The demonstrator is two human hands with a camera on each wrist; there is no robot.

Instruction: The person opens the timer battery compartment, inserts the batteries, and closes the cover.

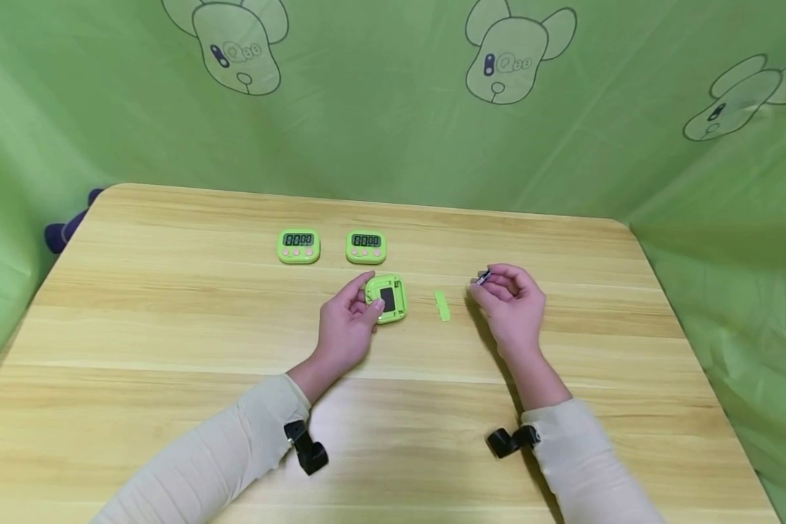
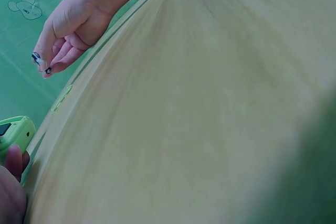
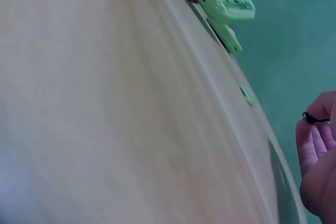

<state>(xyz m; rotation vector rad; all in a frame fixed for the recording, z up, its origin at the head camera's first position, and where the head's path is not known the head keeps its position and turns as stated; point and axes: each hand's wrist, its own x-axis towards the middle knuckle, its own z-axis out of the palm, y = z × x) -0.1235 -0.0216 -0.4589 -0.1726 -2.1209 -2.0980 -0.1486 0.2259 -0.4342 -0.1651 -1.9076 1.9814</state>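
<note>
My left hand (image 1: pixel 346 326) grips a green digital timer (image 1: pixel 398 297) by its left side, its back turned up. The timer's battery compartment is uncovered, and a dark rectangle lies in the middle of its back. Right of it, the narrow green battery cover (image 1: pixel 442 306) lies on the table. Over the table beyond the cover, my right hand (image 1: pixel 516 309) pinches a small black battery (image 1: pixel 483 277) with pale markings between thumb and fingertips. The fingers hide part of the battery. In the right wrist view, the battery (image 3: pixel 310 118) shows only as a dark end.
Two more green timers, one at the left (image 1: pixel 298 247) and one beside it (image 1: pixel 366 247), stand face up behind my left hand, their displays showing zeros. The wooden table (image 1: pixel 236 335) ends at a green printed curtain (image 1: pixel 393 145). Something purple (image 1: pixel 68 227) sits past the far left corner.
</note>
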